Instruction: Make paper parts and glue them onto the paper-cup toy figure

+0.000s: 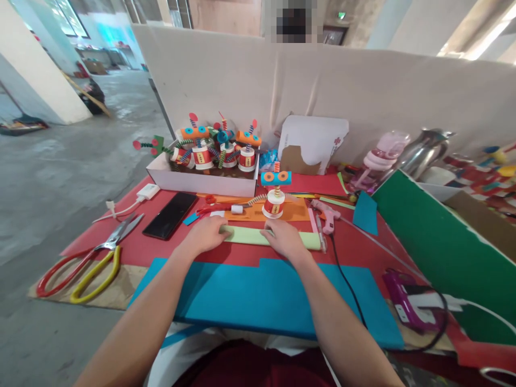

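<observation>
1. Head view, work in hand: the left hand (207, 235) and the right hand (284, 238) lie palm-down, fingers curled over a pale green paper strip (250, 236). The strip lies flat across the red-covered tabletop (161, 250), just beyond a large blue foam sheet (266, 295).
2. Head view, progress: the strip appears partly rolled or folded along its length. Judged from this, shaping is under way and not finished.
3. Head view, completed pieces: one paper-cup figure with a blue eye band (274, 193) stands just behind the hands. Several similar figures fill a white cardboard box (201, 180).
4. Head view, surroundings: large red-and-yellow-handled scissors (86, 263) and a black phone (170, 215) lie to the left. A pink glue gun (327, 215) lies to the right; its black cord (346, 285) crosses the blue foam sheet's right corner.
</observation>
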`<move>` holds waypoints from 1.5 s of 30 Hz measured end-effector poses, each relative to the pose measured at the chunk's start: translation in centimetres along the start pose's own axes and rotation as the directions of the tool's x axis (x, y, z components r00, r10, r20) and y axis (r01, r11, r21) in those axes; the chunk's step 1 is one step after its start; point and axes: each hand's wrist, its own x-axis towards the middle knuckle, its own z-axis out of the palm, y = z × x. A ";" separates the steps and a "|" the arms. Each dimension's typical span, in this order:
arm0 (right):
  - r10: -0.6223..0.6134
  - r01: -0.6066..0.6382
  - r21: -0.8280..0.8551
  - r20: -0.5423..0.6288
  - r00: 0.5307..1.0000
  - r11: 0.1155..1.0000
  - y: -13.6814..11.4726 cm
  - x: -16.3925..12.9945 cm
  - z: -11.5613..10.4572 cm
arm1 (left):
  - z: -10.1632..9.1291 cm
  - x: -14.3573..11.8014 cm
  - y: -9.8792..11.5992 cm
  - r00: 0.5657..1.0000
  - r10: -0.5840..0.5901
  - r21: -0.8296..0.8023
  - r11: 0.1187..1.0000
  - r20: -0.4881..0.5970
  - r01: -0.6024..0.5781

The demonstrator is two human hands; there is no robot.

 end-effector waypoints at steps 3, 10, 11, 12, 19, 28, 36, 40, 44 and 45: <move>-0.007 0.007 -0.016 0.001 1.000 1.000 0.1 0.0 0.2 | 0.3 0.0 -0.2 1.000 0.000 0.015 1.000 -0.005 0.000; 0.027 -0.027 -0.015 0.034 0.999 1.000 -0.2 0.2 0.2 | 0.6 -0.1 0.2 0.999 -0.031 0.078 0.996 -0.025 0.033; 0.028 -0.027 -0.011 0.036 0.999 1.000 -0.2 0.2 0.2 | 0.6 -0.1 0.2 0.999 -0.036 0.087 0.996 -0.020 0.037; 0.028 -0.028 -0.008 0.036 0.999 1.000 -0.2 0.2 0.2 | 0.6 -0.1 0.3 0.999 -0.038 0.093 0.995 -0.013 0.039; 0.049 -0.048 -0.014 0.056 0.997 0.999 -0.3 0.3 0.0 | 0.7 -0.1 0.5 0.998 -0.058 0.101 0.993 -0.015 0.060; 0.051 -0.050 -0.015 0.041 0.998 0.999 -0.4 0.4 0.1 | 0.7 0.0 0.8 0.998 -0.064 0.110 0.992 -0.017 0.065; 0.051 -0.052 0.017 0.040 0.998 0.999 -0.3 0.4 0.2 | 0.2 0.0 0.8 0.994 -0.104 0.062 0.993 0.029 0.102; 0.037 -0.037 0.007 0.034 0.999 0.999 -0.2 0.4 0.2 | 0.1 -0.1 0.7 0.993 -0.117 0.011 0.993 0.023 0.117; -0.008 0.006 0.029 0.061 0.998 1.000 -0.6 0.2 0.4 | -0.1 -0.7 0.1 0.993 -0.085 -0.004 0.996 0.080 0.086; -0.019 0.017 0.036 0.069 0.997 0.999 -0.7 0.1 0.4 | -0.2 -1.0 -0.1 0.993 -0.088 0.016 0.996 0.078 0.087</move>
